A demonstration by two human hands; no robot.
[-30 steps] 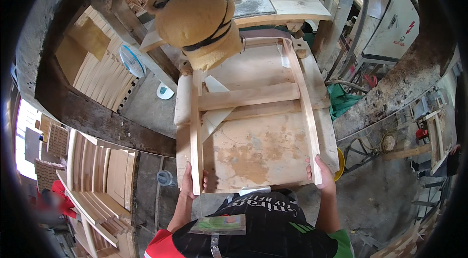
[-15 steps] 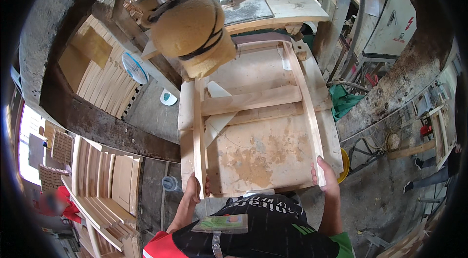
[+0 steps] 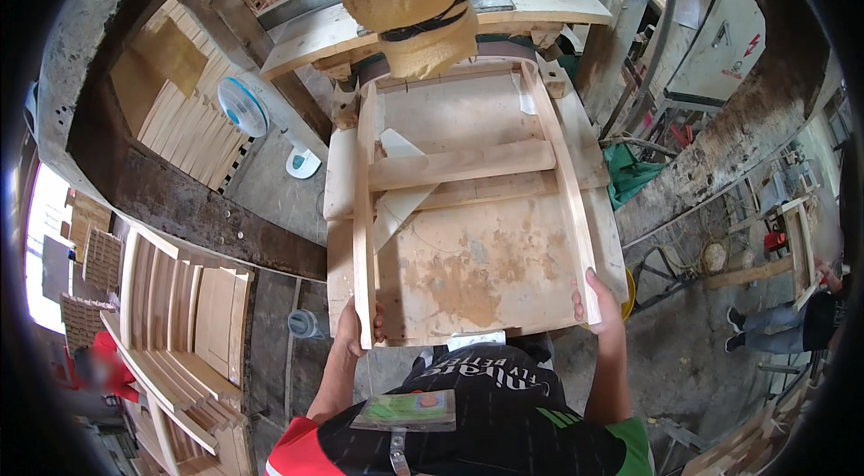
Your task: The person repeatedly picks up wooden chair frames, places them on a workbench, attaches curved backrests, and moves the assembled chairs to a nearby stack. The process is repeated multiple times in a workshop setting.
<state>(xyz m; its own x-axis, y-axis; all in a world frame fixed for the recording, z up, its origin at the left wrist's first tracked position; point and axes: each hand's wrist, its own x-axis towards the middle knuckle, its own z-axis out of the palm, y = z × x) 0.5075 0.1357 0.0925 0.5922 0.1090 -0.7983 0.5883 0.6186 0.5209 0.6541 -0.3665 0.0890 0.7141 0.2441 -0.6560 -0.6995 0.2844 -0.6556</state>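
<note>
A pale wooden frame has two long side rails joined by a crosspiece point(image 3: 463, 166), and its far end runs up to a curved dark band. It lies over a worn wooden board point(image 3: 477, 282). My left hand point(image 3: 354, 329) is wrapped round the near end of the left rail, fingers on its inner side. Round the near end of the right rail closes my right hand point(image 3: 600, 300), thumb lying along the top. Yellow foam point(image 3: 409, 4), tied with black cord, hangs over the far end and hides part of it.
Heavy rusty metal posts point(image 3: 216, 229) stand on both sides. Beyond the board is a work table point(image 3: 558, 6). Stacked curved wooden parts point(image 3: 171, 314) and a fan point(image 3: 243, 107) are at left, a grey electrical cabinet point(image 3: 715, 35) at right. Other people appear at both edges.
The wooden frame has shifted slightly away from me over the board, both hands still on it. My viewpoint has moved, so the foam appears higher and farther right.
</note>
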